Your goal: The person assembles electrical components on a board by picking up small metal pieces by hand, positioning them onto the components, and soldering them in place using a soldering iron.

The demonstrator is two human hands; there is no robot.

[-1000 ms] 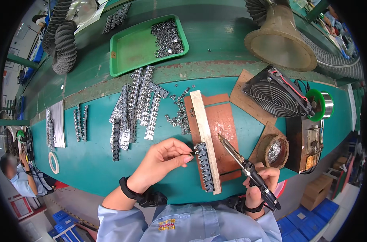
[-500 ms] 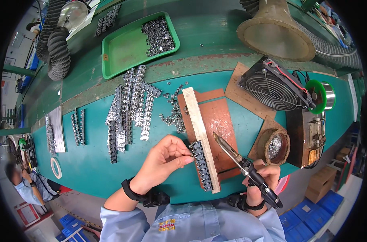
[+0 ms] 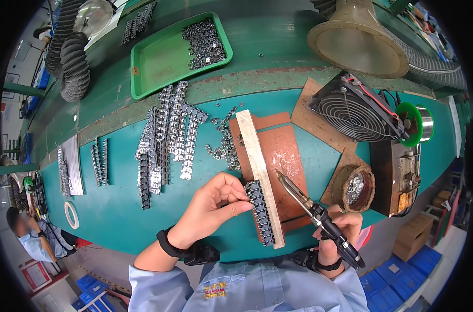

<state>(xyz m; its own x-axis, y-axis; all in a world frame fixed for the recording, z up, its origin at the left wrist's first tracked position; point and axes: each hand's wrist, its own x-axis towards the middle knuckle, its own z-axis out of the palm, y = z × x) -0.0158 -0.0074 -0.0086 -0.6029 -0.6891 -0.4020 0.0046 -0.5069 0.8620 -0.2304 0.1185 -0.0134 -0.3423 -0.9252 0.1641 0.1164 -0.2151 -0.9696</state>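
My left hand [image 3: 219, 202] is closed in a pinch, thumb and forefinger meeting at the left edge of a dark circuit board strip [image 3: 262, 218]; any small part between the fingertips is hidden. This strip lies along the left side of a pale wooden bar [image 3: 257, 156], on a reddish-brown board [image 3: 291, 177]. Closed around the black handle of a soldering iron [image 3: 325, 223] is my right hand [image 3: 343, 226]. The iron's tip points up and left, just right of the bar. Small metal parts [image 3: 225, 143] are scattered left of the bar.
Several finished-looking strips [image 3: 163, 140] lie in a heap at left, below a green tray [image 3: 158, 67] of small metal parts. On the right stand a fan [image 3: 348, 112], a solder wire spool [image 3: 416, 125], a round pot [image 3: 355, 190] and a metal box [image 3: 385, 177]. A fume funnel [image 3: 359, 44] hangs behind.
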